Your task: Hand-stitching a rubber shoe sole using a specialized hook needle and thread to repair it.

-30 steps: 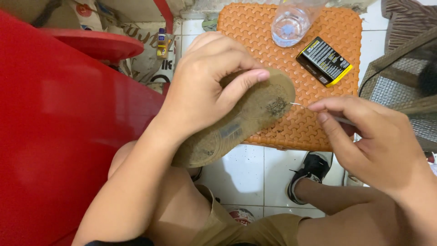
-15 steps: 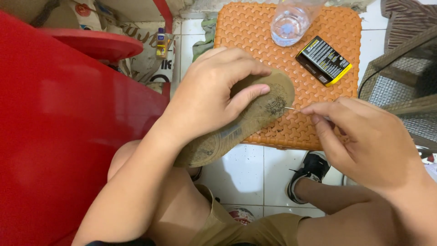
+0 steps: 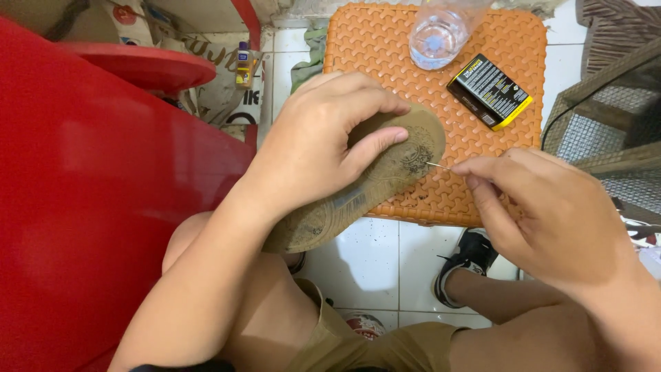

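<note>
Shoe sole: a worn, tan-brown shoe [image 3: 372,189] is held sole-up over the person's lap, its toe end lying over the near edge of an orange stool, its heel end pointing down toward the left knee.
Left hand: the left hand [image 3: 323,145] wraps over the shoe from above, fingers curled round the far edge and thumb pressed flat on the dirty tread; clamped on the shoe.
Right hand: the right hand [image 3: 551,213] is pinched together, thumb and forefinger closed on a thin needle.
Needle: the needle [image 3: 438,166] is a fine pale sliver, its tip touching the sole near the toe.
Stool: the orange plastic stool [image 3: 509,158] with a woven-pattern top stands on white floor tiles, just beyond the knees.
On the stool: a clear plastic bottle [image 3: 437,34] stands at the far edge; a small black box with a yellow rim [image 3: 490,91] lies beside it, to the right.
Left side: a red plastic chair [image 3: 89,207] fills the left of the view.
Below: a black sneaker [image 3: 468,258] is on the person's right foot, under the stool's near edge.
</note>
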